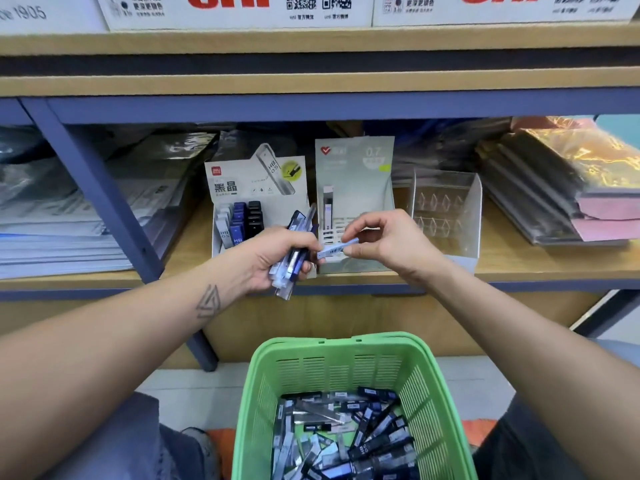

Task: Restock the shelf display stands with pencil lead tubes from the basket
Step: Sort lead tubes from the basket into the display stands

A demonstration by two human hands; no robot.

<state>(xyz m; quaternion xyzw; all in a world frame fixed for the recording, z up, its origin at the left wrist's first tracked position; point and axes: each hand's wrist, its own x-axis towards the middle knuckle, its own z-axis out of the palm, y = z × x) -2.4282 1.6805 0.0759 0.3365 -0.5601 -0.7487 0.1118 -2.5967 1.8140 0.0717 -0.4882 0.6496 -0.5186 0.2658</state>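
Observation:
My left hand grips a bundle of pencil lead tubes, dark blue and clear, in front of the shelf. My right hand pinches a single pale blue tube between thumb and fingers, its left end touching the bundle. Behind my hands stand two cardboard display stands: the left stand holds rows of white, blue and black tubes, and the grey-green stand marked 0.7 holds one upright tube. A green basket below holds several loose tubes.
A clear acrylic stand sits right of the cardboard stands. Stacks of wrapped paper fill the shelf's left, folders and coloured sheets its right. A blue shelf post slants at left. White cartons line the upper shelf.

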